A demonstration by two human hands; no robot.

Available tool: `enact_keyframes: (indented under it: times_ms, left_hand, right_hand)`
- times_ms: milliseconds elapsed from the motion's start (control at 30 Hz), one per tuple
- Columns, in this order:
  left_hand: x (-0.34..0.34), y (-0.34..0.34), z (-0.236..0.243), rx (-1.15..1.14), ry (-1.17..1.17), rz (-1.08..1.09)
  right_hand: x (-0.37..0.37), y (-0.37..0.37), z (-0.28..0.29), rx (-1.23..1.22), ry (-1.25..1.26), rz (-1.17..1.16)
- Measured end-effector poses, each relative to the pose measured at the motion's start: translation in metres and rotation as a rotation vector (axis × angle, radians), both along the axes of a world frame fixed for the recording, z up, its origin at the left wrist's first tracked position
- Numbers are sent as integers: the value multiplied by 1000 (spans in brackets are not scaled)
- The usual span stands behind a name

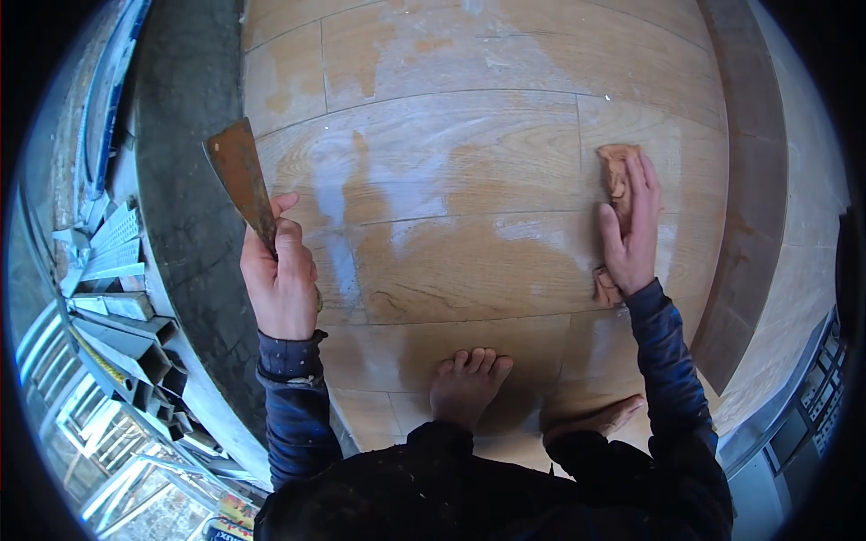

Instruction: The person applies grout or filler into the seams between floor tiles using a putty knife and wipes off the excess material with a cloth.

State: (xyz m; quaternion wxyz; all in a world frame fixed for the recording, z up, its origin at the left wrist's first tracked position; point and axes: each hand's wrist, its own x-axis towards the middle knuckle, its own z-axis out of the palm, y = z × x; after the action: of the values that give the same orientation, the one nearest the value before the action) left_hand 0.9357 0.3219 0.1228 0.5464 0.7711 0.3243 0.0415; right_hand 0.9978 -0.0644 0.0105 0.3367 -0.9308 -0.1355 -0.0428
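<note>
While wiping the smeared floor [451,270], best to press the crumpled brown cloth [616,174], right of centre in the frame, flat beneath the right hand [634,236] (with fingers close together and thumb apart) and overlap strokes. Note the rusty scraper [238,171] at left, clasped by the left hand [281,287] with fingers curled round its lower end. For widest room, sweep mid-frame, between the dark strip [176,180] at left and brown border [754,180] at right.

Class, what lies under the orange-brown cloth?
Wood-patterned floor tiles show around the cloth and the right hand on it. The surface directly beneath the cloth is covered and cannot be seen.
</note>
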Motion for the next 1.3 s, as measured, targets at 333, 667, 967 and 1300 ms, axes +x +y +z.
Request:
enact_keyframes:
  times_ms: [333, 667, 967, 1300]
  left_hand:
    - [-9, 1, 36, -87, -154, -38]
    - [-81, 1, -5, -88, 75, -16]
    - [-83, -100, -62, -1139, 106, 86]
    - [-67, -127, -75, -1205, 149, 77]
  right_hand:
    - [-95, 288, 6, 259, -11, 736]
    - [-92, 120, 9, 67, 3, 586]
    - [-53, -4, 96, -441, -55, 229]
    - [-25, 84, 82, -246, 493, 748]
